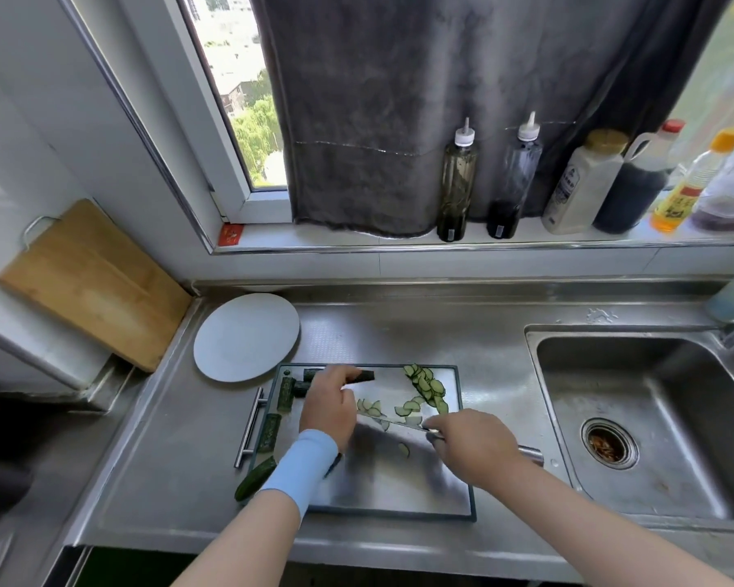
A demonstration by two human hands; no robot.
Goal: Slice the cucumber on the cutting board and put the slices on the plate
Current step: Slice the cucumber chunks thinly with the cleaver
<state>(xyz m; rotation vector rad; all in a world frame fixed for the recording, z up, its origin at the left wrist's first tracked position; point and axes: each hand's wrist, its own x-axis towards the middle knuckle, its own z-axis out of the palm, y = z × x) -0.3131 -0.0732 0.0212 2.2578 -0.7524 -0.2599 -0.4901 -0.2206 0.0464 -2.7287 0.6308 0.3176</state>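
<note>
A steel cutting board (399,497) with a dark rim lies on the counter. My left hand (327,406) grips a dark cucumber piece (363,376) at the board's far edge. My right hand (471,449) holds a knife (393,422) by its steel handle, the blade lying low across the board among thin slices. A pile of cucumber slices (426,385) sits at the board's far right. Several cucumber chunks (286,394) lie along the left edge, and a cucumber end (255,478) lies at the near left. The white plate (246,336) stands behind the board, bare.
A steel sink (645,421) opens to the right of the board. A wooden board (90,281) leans on the left wall. Several sauce bottles (456,184) line the windowsill under a grey curtain. The steel board's bar handle (251,425) sticks out on its left side.
</note>
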